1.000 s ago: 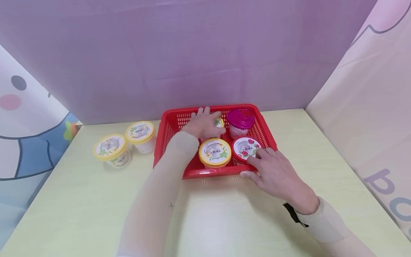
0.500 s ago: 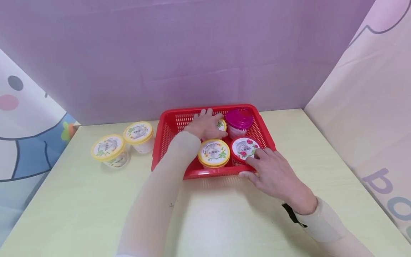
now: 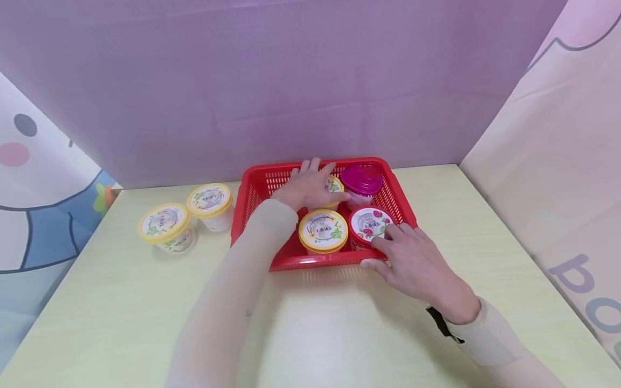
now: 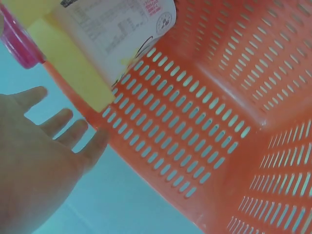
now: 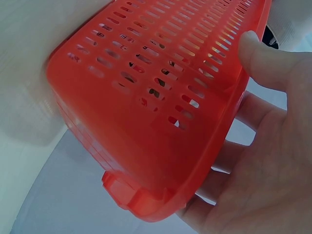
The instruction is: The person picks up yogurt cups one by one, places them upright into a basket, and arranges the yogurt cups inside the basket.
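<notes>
A red plastic basket (image 3: 405,210) with slotted walls holds several lidded cups. My left hand (image 3: 306,188) is over the rear yellow-lidded cup (image 3: 333,185), its fingers spread; in the left wrist view the fingers (image 4: 68,129) stand apart from the cup (image 4: 117,34). In front of it is another yellow-lidded cup (image 3: 323,231). My right hand (image 3: 417,261) grips the basket's front rim near the right corner, thumb (image 5: 268,61) on the outer wall and fingers over the rim. Beside those fingers is a red-lidded cup (image 3: 370,223). A magenta-lidded cup (image 3: 362,180) sits in the back right corner.
Two yellow-lidded cups, one nearer (image 3: 165,223) and one farther (image 3: 211,202), stand on the pale table (image 3: 121,302) left of the basket. A purple cloth (image 3: 291,81) rises behind the basket, and printed cloths flank the table on both sides.
My left thumb and fingers have spread wider, letting go of the rear yellow-lidded cup, which shows more now. My right hand keeps its grip on the rim.
</notes>
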Action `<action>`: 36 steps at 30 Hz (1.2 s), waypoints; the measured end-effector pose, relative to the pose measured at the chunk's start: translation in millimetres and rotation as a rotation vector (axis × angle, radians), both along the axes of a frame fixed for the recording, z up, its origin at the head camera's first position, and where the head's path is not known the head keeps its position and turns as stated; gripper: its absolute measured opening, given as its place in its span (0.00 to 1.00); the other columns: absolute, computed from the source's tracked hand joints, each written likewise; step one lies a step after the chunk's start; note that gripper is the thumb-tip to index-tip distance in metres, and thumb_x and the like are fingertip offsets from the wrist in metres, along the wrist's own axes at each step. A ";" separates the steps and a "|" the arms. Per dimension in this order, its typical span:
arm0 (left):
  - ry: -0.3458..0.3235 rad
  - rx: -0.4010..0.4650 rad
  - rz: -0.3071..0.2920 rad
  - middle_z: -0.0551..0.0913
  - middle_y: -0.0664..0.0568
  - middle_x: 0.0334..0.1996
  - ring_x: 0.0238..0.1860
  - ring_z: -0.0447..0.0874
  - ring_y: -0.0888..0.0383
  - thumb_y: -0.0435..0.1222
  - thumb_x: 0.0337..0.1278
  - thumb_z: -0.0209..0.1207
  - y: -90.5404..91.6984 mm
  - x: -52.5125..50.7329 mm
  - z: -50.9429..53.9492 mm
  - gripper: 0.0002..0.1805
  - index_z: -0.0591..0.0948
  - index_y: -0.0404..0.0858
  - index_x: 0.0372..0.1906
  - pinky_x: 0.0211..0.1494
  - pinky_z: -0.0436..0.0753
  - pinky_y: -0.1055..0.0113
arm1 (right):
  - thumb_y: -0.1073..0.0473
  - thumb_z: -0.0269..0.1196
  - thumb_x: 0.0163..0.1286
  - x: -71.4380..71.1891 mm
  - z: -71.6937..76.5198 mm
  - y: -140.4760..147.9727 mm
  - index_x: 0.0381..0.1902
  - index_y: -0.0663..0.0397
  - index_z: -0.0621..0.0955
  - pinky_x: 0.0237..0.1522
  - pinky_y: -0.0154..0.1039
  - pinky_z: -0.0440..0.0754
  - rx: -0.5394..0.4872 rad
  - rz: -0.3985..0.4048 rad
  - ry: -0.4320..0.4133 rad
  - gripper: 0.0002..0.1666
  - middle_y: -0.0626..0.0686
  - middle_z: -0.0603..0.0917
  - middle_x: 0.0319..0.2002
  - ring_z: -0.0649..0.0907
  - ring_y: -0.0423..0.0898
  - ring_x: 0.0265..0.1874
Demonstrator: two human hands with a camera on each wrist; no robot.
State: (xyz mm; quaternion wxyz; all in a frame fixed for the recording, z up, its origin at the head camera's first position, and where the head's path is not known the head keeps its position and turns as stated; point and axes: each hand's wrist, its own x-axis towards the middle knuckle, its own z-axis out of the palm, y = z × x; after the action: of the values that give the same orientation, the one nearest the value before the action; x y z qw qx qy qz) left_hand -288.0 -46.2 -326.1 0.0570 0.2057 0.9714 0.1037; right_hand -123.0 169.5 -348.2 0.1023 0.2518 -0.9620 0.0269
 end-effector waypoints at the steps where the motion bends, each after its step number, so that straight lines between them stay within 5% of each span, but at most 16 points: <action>1: 0.000 0.005 -0.001 0.52 0.48 0.79 0.77 0.49 0.46 0.69 0.53 0.59 -0.5 0.3 0.9 0.55 0.51 0.56 0.82 0.75 0.60 0.43 | 0.37 0.72 0.60 0.1 0.1 0.2 0.47 0.54 0.88 0.39 0.47 0.76 0.000 0.002 0.002 0.29 0.55 0.78 0.36 0.74 0.50 0.36; 10: 0.010 -0.058 -0.010 0.32 0.51 0.83 0.81 0.27 0.45 0.74 0.55 0.49 -4.6 4.1 8.6 0.55 0.38 0.64 0.82 0.79 0.34 0.44 | 0.38 0.73 0.59 -1.1 0.3 1.5 0.48 0.54 0.88 0.39 0.47 0.76 -0.006 -0.002 -0.006 0.29 0.55 0.78 0.37 0.74 0.50 0.36; 21: 0.002 -0.154 0.035 0.30 0.50 0.83 0.81 0.25 0.44 0.74 0.56 0.49 -30.3 15.4 30.3 0.56 0.35 0.63 0.82 0.78 0.32 0.42 | 0.38 0.73 0.59 -1.5 0.4 0.0 0.47 0.53 0.88 0.37 0.45 0.74 -0.013 -0.002 -0.007 0.29 0.53 0.76 0.35 0.73 0.49 0.35; 36: 0.020 -0.160 0.016 0.33 0.43 0.82 0.81 0.29 0.39 0.72 0.60 0.47 -69.0 29.1 37.9 0.54 0.38 0.58 0.83 0.77 0.33 0.39 | 0.37 0.73 0.59 -2.8 4.1 4.7 0.53 0.54 0.87 0.40 0.49 0.78 -0.019 -0.028 -0.085 0.33 0.55 0.78 0.39 0.75 0.49 0.37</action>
State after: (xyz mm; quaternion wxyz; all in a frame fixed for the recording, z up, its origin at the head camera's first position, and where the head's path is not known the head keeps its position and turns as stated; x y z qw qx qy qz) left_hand -258.9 -115.3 -288.2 0.0628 0.1936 0.9788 0.0239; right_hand -125.8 174.2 -344.0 0.0640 0.2358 -0.9686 0.0456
